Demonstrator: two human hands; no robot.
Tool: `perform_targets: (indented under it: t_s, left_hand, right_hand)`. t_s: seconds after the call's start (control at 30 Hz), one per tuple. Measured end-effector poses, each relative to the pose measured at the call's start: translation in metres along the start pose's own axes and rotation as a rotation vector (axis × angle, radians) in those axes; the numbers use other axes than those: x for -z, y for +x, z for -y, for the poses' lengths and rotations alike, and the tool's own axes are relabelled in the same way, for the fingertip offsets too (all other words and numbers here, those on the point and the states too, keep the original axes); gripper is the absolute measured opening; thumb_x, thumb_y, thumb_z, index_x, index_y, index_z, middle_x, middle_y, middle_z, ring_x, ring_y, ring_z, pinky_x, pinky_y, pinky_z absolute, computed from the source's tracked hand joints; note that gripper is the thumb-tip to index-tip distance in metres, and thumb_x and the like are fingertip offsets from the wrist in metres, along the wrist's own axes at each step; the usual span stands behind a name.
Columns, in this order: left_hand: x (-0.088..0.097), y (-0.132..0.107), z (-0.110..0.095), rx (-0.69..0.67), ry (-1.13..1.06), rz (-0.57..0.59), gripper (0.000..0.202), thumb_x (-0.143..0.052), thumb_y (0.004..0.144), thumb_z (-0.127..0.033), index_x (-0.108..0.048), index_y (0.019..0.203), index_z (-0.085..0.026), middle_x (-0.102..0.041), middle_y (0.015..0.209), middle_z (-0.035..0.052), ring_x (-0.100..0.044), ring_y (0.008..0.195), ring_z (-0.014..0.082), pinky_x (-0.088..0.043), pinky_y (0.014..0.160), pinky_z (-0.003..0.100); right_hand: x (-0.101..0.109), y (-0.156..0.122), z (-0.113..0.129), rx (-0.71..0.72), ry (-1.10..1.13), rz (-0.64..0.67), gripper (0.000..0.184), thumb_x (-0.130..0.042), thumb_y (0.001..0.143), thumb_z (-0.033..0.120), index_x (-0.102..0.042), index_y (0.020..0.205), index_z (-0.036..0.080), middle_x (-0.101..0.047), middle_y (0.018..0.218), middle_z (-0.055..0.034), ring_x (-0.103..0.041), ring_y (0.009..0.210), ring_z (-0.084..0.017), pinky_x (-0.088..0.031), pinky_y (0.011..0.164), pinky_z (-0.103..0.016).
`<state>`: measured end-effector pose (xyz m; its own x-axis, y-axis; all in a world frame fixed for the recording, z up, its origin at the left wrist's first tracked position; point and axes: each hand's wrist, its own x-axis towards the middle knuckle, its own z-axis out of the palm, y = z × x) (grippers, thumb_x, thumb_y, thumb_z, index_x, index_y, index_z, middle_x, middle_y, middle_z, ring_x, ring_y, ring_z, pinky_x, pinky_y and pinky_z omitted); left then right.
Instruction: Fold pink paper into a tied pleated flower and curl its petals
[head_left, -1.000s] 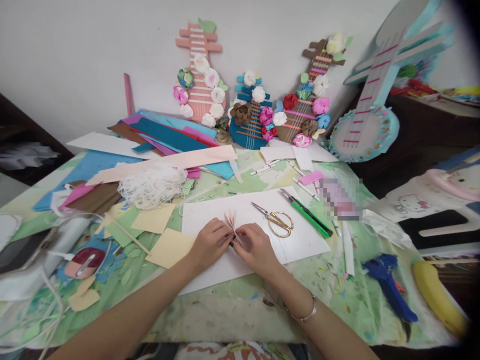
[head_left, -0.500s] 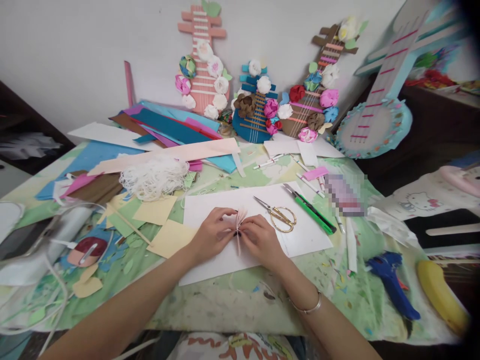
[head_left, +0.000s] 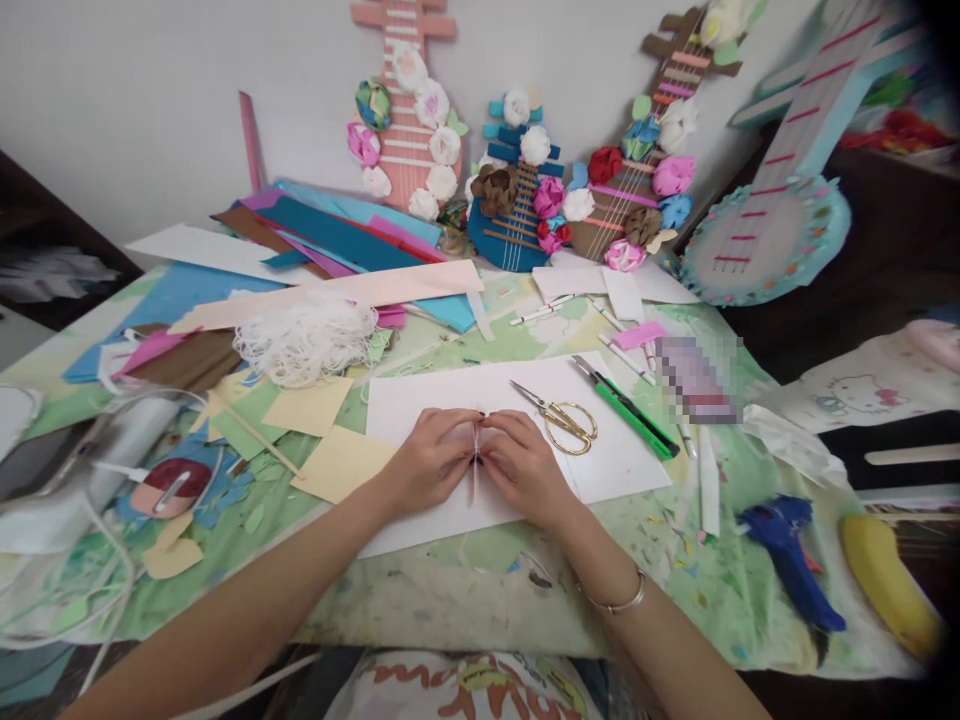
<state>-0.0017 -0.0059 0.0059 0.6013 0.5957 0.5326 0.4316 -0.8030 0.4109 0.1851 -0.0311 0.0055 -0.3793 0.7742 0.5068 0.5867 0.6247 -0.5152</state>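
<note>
My left hand (head_left: 435, 455) and my right hand (head_left: 521, 460) meet over a white sheet (head_left: 405, 530) on the table. Between their fingertips they pinch a small, thin, pale pink piece of paper (head_left: 474, 488), which stands on edge. Its lower end sticks out below the fingers, and most of its upper part is hidden behind them. To the right of my right hand, gold-handled scissors (head_left: 566, 425) lie shut on the sheet. Beside these is a green utility knife (head_left: 630, 408).
A heap of white string (head_left: 304, 340) and coloured paper strips (head_left: 337, 235) lie at the back left. Flower-covered paper instruments (head_left: 517, 200) lean on the wall. A blue glue gun (head_left: 791, 555) and a banana (head_left: 885, 580) are on the right; a white cable (head_left: 124, 590) loops at the left.
My fingers have closed in over the upper part of the pink paper, which was fanned out above them before. The view has tilted slightly downward; scissors and knife lie as before.
</note>
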Motion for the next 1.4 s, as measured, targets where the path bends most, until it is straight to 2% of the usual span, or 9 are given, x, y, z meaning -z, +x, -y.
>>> perform_targets:
  t_s: [0.23,0.57,0.8,1.03,1.2,1.3,1.4]
  left_hand:
    - [-0.0024,-0.001,0.0013,-0.027,-0.002,-0.02,0.013,-0.052,0.079,-0.009,-0.061,0.084,-0.016,-0.053,0.124,0.0139,-0.051,0.113,0.0223,-0.042,0.092,0.04]
    - [-0.0052,-0.0044,0.0038,-0.008,0.047,0.007,0.012,-0.051,0.08,-0.012,-0.061,0.085,-0.017,-0.053,0.124,0.0128,-0.051,0.112,0.0226,-0.042,0.091,0.04]
    - [-0.0052,-0.0049,0.0048,0.024,0.081,0.013,0.011,-0.051,0.082,-0.015,-0.06,0.085,-0.019,-0.057,0.112,0.0097,-0.054,0.103,0.0203,-0.041,0.089,0.04]
    - [-0.003,-0.0032,0.0027,0.083,0.045,0.052,0.008,-0.052,0.081,-0.017,-0.057,0.087,-0.018,-0.063,0.092,0.0057,-0.054,0.09,0.0196,-0.038,0.084,0.039]
    - [-0.0018,0.0006,0.0026,0.204,0.026,0.082,0.021,-0.057,0.077,-0.02,-0.055,0.098,-0.015,-0.062,0.085,0.0056,-0.052,0.085,0.0205,-0.038,0.078,0.038]
    - [-0.0018,0.0021,0.0043,0.205,0.006,0.116,0.009,-0.056,0.078,-0.02,-0.06,0.086,-0.017,-0.063,0.079,0.0041,-0.051,0.083,0.02,-0.037,0.075,0.036]
    - [-0.0022,0.0027,0.0064,0.2,-0.022,0.112,0.008,-0.055,0.08,-0.02,-0.063,0.083,-0.019,-0.063,0.075,0.0033,-0.052,0.08,0.0191,-0.037,0.074,0.035]
  right_hand:
    - [-0.0012,-0.0016,-0.004,0.041,-0.029,0.019,0.017,-0.05,0.081,0.01,-0.061,0.088,0.021,-0.062,0.114,-0.0051,-0.044,0.12,-0.021,-0.042,0.098,-0.043]
    - [-0.0034,-0.0028,-0.0059,0.01,-0.024,0.024,0.018,-0.049,0.083,0.014,-0.063,0.09,0.022,-0.063,0.113,-0.0051,-0.049,0.114,-0.022,-0.043,0.094,-0.047]
    - [-0.0024,-0.0024,-0.0034,-0.015,-0.065,0.007,0.017,-0.051,0.083,0.015,-0.063,0.092,0.023,-0.065,0.106,-0.004,-0.048,0.104,-0.024,-0.041,0.088,-0.046]
    - [-0.0006,0.0005,0.0025,-0.049,-0.097,0.042,0.007,-0.052,0.081,0.015,-0.057,0.081,0.021,-0.063,0.086,-0.004,-0.049,0.094,-0.022,-0.036,0.085,-0.041]
    - [-0.0023,0.0012,0.0025,-0.139,-0.05,0.06,0.008,-0.053,0.079,0.015,-0.053,0.087,0.019,-0.059,0.082,-0.0051,-0.05,0.084,-0.02,-0.037,0.078,-0.036]
    - [-0.0035,0.0008,0.001,-0.157,-0.054,0.089,0.016,-0.054,0.079,0.016,-0.054,0.095,0.019,-0.061,0.083,-0.0052,-0.05,0.085,-0.021,-0.037,0.077,-0.036]
    - [-0.0052,0.0007,-0.0002,-0.182,-0.053,0.085,0.015,-0.055,0.079,0.015,-0.054,0.093,0.019,-0.061,0.082,-0.0043,-0.05,0.085,-0.02,-0.038,0.076,-0.035]
